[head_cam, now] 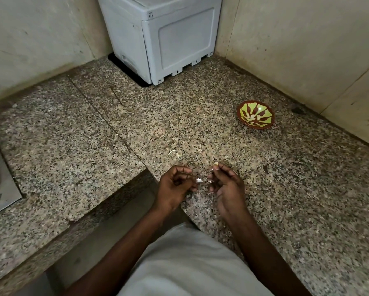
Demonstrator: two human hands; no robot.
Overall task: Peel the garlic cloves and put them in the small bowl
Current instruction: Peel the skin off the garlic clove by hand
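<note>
Shirt: pale fabric [192, 263] fills the bottom of the view, nearest the camera, between the two forearms.
Left hand: left hand [175, 186] held just above the worktop edge, fingers curled inward, thumb and forefinger pinching a small white scrap of garlic skin [199, 180] at the fingertips.
Right hand: right hand [226, 186] just beside the left, a narrow gap between them; thumb and forefinger pressed together on a garlic clove [216, 164], which shows as a pale yellowish tip above the fingertips. Remaining fingers loosely bent.
Clove state: cannot tell how much skin remains on it; most of it is hidden by the fingers.
Small bowl: small bowl [255, 116] with brown rim and green-and-brown petal pattern sits on the worktop well beyond the right hand, off to its right, near the wall. Pale pieces lie at its centre; too small to tell whether they are cloves.
Loose peel: a curled white peel strip [174, 152] lies on the worktop just beyond the left hand, apart from it.
Worktop: speckled granite worktop [72, 135], L-shaped, with its inner corner beside the left hand.
Far corner: grey plastic appliance [162, 37] stands well beyond both hands against the walls.
Left edge: metal sink rim [1, 178], far left of the left hand.
</note>
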